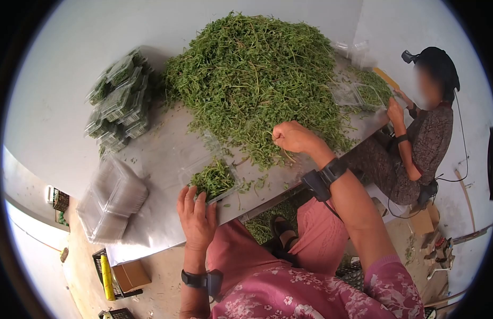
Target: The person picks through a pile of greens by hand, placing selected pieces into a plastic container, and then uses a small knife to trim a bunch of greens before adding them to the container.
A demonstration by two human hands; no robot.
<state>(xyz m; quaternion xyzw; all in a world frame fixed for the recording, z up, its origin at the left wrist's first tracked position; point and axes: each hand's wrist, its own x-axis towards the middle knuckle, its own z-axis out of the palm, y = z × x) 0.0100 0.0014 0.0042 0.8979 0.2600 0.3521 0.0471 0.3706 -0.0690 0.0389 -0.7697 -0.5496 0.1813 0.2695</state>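
A big heap of leafy green stems [257, 80] covers the back of the metal table. At the heap's front edge my right hand [297, 137] is closed, thumb and fingers pressed together on some stems; its grip is partly hidden. In front of me lies a clear plastic clamshell box [236, 183], lid folded back, with a small mound of greens [212, 178] in it. My left hand [197, 220] rests at the box's near left edge, fingers spread and holding nothing.
Stacked filled boxes [119, 101] stand at the back left, with nested clear boxes [111, 196] before them. At right a co-worker [432, 127] sits by another open box [347, 94]. The metal table's [166, 212] front edge is near my lap. Crates and cardboard [130, 275] lie below.
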